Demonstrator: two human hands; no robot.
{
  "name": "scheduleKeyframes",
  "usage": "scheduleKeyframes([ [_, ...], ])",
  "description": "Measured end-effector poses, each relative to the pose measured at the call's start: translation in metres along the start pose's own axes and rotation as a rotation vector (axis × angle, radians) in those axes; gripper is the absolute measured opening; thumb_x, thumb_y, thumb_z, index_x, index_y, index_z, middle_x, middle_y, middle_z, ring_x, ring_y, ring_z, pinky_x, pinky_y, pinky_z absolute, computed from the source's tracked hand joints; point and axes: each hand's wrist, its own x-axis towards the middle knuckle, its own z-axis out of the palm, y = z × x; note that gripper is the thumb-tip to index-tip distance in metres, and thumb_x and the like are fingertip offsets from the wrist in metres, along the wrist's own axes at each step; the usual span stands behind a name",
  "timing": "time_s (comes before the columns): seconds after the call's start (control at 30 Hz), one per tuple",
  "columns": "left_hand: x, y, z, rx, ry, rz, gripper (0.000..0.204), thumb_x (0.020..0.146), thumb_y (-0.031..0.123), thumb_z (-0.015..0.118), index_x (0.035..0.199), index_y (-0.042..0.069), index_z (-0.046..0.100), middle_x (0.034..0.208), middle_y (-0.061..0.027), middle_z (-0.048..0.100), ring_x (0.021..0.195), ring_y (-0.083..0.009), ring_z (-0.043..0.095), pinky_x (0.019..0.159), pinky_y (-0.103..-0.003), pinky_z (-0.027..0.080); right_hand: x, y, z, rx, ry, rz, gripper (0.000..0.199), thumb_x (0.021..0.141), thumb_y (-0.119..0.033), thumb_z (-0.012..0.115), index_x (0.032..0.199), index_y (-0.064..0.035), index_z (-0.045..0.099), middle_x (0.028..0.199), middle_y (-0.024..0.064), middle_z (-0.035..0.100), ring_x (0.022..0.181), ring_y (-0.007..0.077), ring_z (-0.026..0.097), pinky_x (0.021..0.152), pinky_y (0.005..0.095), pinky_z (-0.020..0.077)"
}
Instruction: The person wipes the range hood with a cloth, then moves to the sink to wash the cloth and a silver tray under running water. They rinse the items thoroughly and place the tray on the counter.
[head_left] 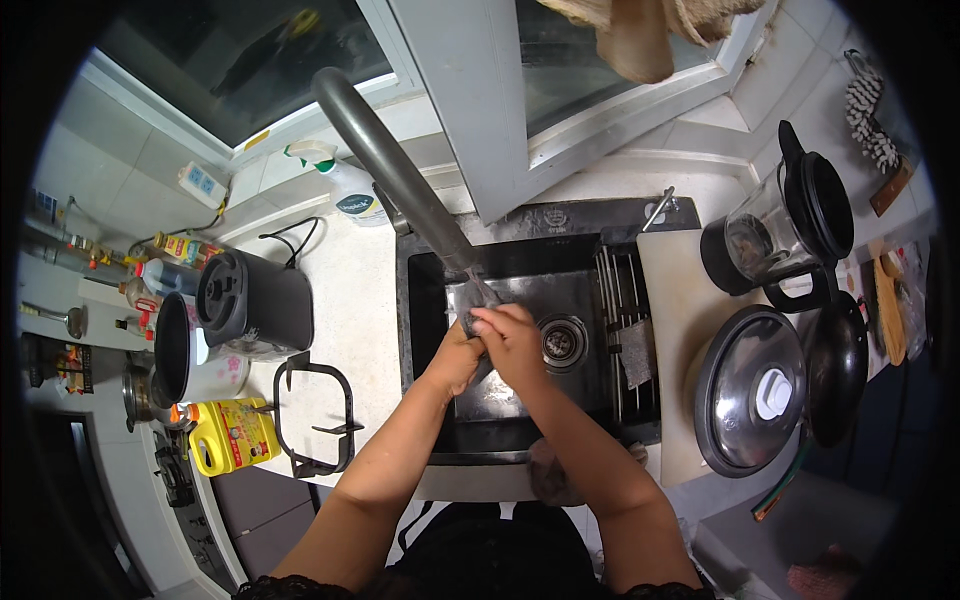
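Over the black sink point(425, 400) my left hand point(455, 358) and my right hand point(512, 345) are pressed together, fingers closed. Between them is a crumpled dark grey thing point(470, 320), apparently a wet cloth; most of it is hidden by my fingers. The thick grey faucet point(400, 180) arches in from the upper left, and a stream of water point(484, 290) runs from its mouth onto my hands. To the right of my right hand, the round metal drain point(563, 342) shows in the sink floor.
A metal rack with a grey scrubbing pad point(637, 353) spans the sink's right side. Rightward are a cutting board point(665, 300), a blender jug point(755, 235) and a domed lid point(750, 390). On the left stand a spray bottle point(352, 190), a black appliance point(270, 300) and a yellow jug point(235, 437).
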Motion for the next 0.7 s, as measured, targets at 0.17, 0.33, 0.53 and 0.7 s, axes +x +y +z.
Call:
scheduleKeyframes([
  [0.17,-0.010,0.007,0.011,-0.037,-0.080,-0.013,0.051,0.081,-0.006,0.049,0.130,0.006,0.043,0.107,-0.0103,0.060,0.091,-0.0182,0.062,0.072,-0.027,0.052,0.011,0.011,0.000,0.048,0.071,0.184,0.016,0.081,-0.011,0.064,0.095,-0.0055,0.070,0.085,0.0109,0.062,0.079,0.0259,0.060,0.074,0.0347,0.0476],
  [0.33,0.006,-0.014,-0.018,-0.033,-0.188,-0.106,0.047,0.077,-0.009,0.057,0.122,0.003,0.051,0.112,-0.0117,0.060,0.106,-0.0231,0.059,0.089,-0.033,0.048,0.015,0.007,0.005,-0.004,0.071,0.095,0.015,0.082,-0.014,0.065,0.094,-0.0081,0.070,0.084,0.0115,0.061,0.083,0.0285,0.057,0.077,0.0349,0.0458],
  [0.53,-0.001,-0.007,-0.011,0.045,-0.202,-0.126,0.052,0.071,-0.014,0.052,0.120,0.001,0.054,0.111,-0.0107,0.061,0.105,-0.0230,0.059,0.089,-0.032,0.047,0.012,-0.012,0.004,-0.086,-0.003,0.020,0.012,0.079,-0.011,0.064,0.088,-0.0076,0.070,0.082,0.0107,0.061,0.080,0.0308,0.057,0.074,0.0394,0.0460],
  [0.7,-0.003,-0.006,-0.001,-0.015,-0.197,-0.118,0.056,0.069,-0.012,0.051,0.124,0.001,0.051,0.111,-0.0097,0.060,0.102,-0.0214,0.058,0.089,-0.031,0.046,0.015,-0.009,0.009,-0.113,0.017,-0.030,0.012,0.079,-0.010,0.063,0.088,-0.0064,0.070,0.084,0.0101,0.061,0.083,0.0297,0.057,0.074,0.0395,0.0457],
])
